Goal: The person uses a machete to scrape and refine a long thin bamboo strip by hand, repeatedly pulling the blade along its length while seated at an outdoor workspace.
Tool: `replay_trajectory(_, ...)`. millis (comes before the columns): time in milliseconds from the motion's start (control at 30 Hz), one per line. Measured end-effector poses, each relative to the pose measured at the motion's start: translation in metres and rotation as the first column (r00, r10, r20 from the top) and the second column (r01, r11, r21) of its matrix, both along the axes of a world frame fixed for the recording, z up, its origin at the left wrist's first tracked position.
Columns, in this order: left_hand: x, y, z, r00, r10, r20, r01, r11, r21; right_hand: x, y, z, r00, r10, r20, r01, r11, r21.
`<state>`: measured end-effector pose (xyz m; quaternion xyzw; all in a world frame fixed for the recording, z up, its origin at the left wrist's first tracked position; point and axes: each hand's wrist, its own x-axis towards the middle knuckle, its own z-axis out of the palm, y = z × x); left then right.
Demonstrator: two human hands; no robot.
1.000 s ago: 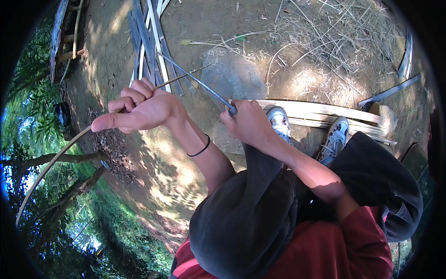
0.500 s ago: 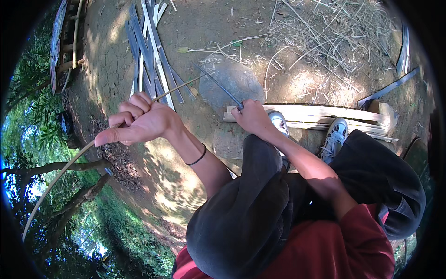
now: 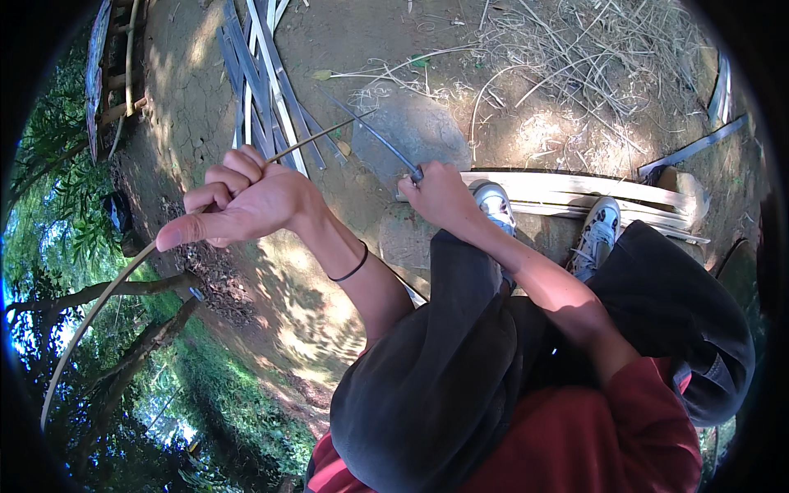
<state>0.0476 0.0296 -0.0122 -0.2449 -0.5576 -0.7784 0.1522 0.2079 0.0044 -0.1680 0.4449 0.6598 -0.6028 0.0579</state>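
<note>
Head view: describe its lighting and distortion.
Head view: dappled sun through leaves patches the bare dirt ground; the left hand, gripping a long thin bamboo strip, is brightly lit; fisheye bends the pale split planks near the black rim.

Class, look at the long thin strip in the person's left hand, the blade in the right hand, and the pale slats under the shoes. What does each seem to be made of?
Thin strip: probably split bamboo or cane; pale tan, matte, bending in a long curve.
Blade: looks like metal; grey, slim, straight, dull sheen.
Pale slats: likely freshly split bamboo or wood; creamy, flat, unpainted.
Left hand grips the strip; right hand grips the blade's handle end.
</note>
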Motion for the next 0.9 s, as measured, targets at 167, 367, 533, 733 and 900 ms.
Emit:
replay_trajectory(167, 0.008, 0.018, -0.006, 1.0, 0.015, 0.019, -0.015, 1.0, 0.0, 0.005, 0.018, -0.045, 0.997, -0.038, 0.074, 0.033, 0.996, 0.078)
replay_trajectory(367, 0.007, 0.022, -0.003, 0.998, 0.058, -0.005, -0.058, 0.998, 0.029, 0.002, 0.015, -0.024, 0.999, -0.008, 0.038, 0.008, 1.0, -0.01)
replay_trajectory(533, 0.004, 0.017, -0.001, 0.998, -0.059, -0.01, 0.059, 0.998, 0.014, 0.009, 0.038, -0.042, 0.997, 0.005, 0.075, -0.011, 0.997, 0.074)
replay_trajectory(733, -0.008, 0.013, -0.003, 0.988, -0.151, 0.026, 0.151, 0.989, 0.009, 0.027, 0.109, -0.022, 0.988, -0.151, -0.009, 0.102, 0.705, -0.701)
replay_trajectory(900, -0.016, 0.03, 0.025, 0.929, -0.263, 0.262, 0.24, 0.964, 0.118, 0.056, 0.214, 0.005, 0.991, -0.069, -0.114, -0.061, 0.528, -0.847)
